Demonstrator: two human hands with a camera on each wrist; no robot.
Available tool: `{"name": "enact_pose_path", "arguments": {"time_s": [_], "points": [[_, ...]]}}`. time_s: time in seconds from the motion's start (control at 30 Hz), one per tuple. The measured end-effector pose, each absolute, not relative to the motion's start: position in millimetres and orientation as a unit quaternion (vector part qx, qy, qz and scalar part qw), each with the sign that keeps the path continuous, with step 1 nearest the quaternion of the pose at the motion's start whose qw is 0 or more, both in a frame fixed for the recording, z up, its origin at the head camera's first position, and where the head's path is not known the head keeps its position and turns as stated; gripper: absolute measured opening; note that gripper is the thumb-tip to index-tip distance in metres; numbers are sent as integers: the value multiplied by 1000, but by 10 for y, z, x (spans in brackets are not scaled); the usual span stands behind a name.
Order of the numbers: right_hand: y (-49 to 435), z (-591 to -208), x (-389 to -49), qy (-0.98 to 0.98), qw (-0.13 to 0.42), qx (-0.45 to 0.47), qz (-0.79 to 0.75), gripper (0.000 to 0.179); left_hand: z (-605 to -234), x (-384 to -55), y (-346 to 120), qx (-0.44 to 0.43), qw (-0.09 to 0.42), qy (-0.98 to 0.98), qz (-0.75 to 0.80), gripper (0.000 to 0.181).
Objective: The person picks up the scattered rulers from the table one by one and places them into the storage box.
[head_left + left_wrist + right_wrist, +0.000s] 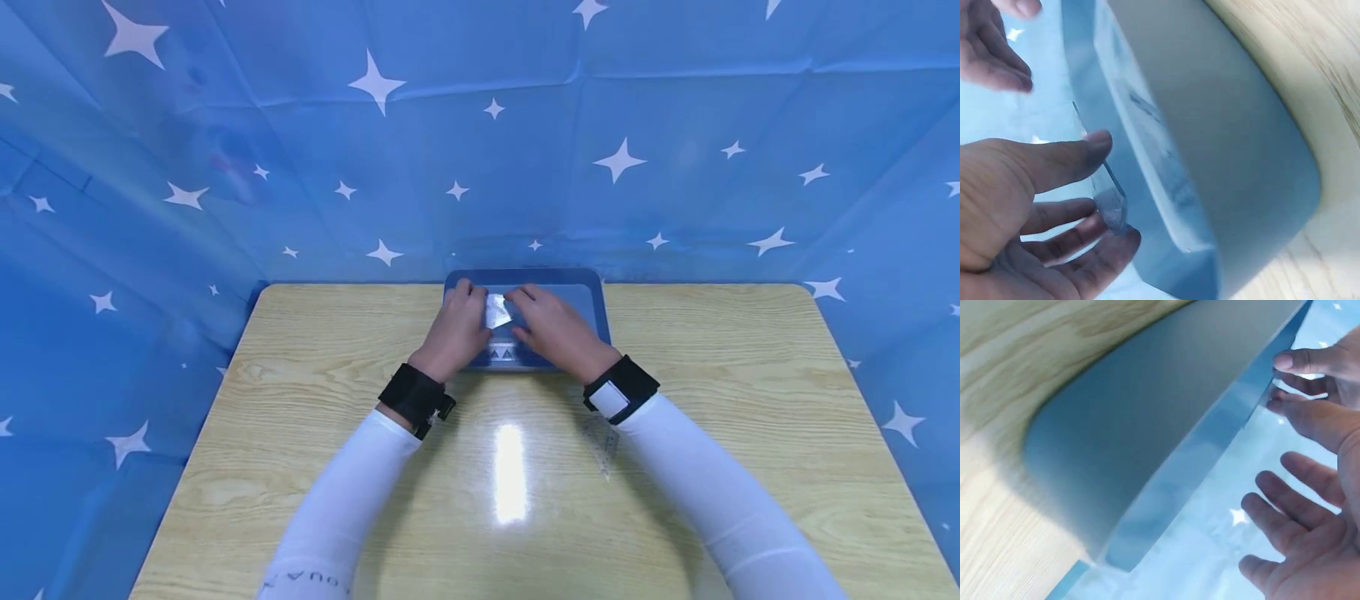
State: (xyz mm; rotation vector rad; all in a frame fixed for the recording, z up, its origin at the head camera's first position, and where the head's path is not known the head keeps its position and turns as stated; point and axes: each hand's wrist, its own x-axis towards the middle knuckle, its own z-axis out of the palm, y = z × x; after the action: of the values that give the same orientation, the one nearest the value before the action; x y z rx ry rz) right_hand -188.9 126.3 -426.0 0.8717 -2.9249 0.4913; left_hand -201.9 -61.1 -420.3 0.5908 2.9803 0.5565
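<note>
My left hand (456, 325) pinches a thin, flat, clear piece with a straight edge (1109, 181) between thumb and fingers over a blue tray (1216, 125). In the head view the piece (497, 312) looks bright and silvery. Just to its right is my right hand (558, 329), its fingers apart and loosely bent. In the right wrist view that hand (1304, 544) is spread beside the tray (1129, 419), with nothing in its grip. The left wrist view has the right fingertips a little apart from the clear piece.
A clear, pointed piece with fine markings (603, 446) lies on the wooden table (750, 400) below the right wrist. Small triangle shapes (501, 353) show at the tray's near side. A blue curtain with white stars (525, 150) hangs right behind the tray.
</note>
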Motion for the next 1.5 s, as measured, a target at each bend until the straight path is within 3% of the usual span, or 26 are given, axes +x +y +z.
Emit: {"name": "enact_pose_path", "arguments": {"time_s": [0.77, 1.23, 1.5], "points": [[1856, -4428, -1691, -948, 52, 299, 93, 57, -4448, -2330, -611, 172, 110, 970, 135, 50], [2149, -4406, -1417, -960, 29, 268, 75, 68, -4574, -2386, -583, 168, 104, 972, 125, 48], [2323, -4468, -1256, -958, 47, 275, 73, 72, -4625, -2375, -566, 172, 106, 973, 112, 42]]}}
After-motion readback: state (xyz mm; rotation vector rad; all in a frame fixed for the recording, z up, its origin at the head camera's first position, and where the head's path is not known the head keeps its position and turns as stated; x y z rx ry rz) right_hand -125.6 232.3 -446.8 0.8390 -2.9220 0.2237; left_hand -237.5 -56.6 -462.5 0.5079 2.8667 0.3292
